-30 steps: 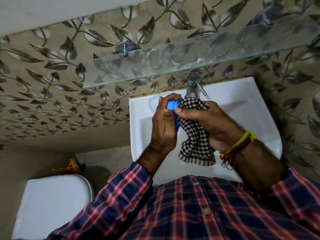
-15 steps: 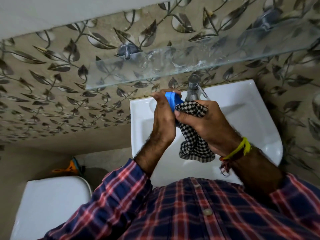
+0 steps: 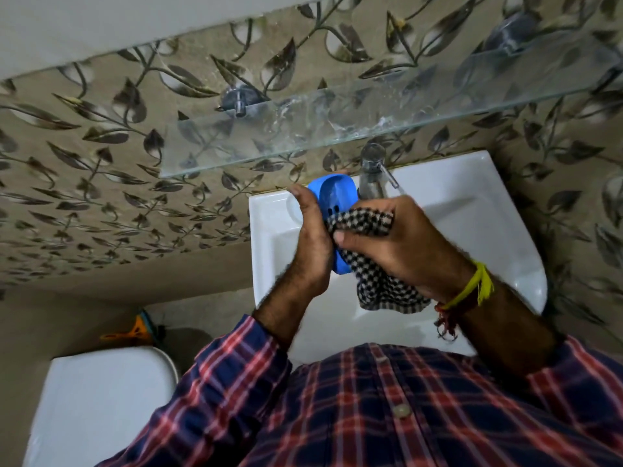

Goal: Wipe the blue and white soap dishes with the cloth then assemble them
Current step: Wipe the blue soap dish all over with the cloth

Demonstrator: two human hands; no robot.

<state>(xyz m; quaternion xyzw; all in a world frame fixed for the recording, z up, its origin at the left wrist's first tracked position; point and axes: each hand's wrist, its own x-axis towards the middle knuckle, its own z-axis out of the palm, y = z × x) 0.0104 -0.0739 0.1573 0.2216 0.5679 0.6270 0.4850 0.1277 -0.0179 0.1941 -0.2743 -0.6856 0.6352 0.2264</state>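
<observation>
One blue soap dish [image 3: 333, 193] gripped by left fingers [image 3: 305, 210]; right fingers [image 3: 367, 210] clutch one checked cloth [image 3: 377, 278].

A leaf-patterned tiled wall [image 3: 101, 183] is seen behind a glass shelf [image 3: 337, 129], a white washbasin [image 3: 472, 210] with a steel tap [image 3: 372, 170], and a toilet cistern [image 3: 101, 399].
</observation>
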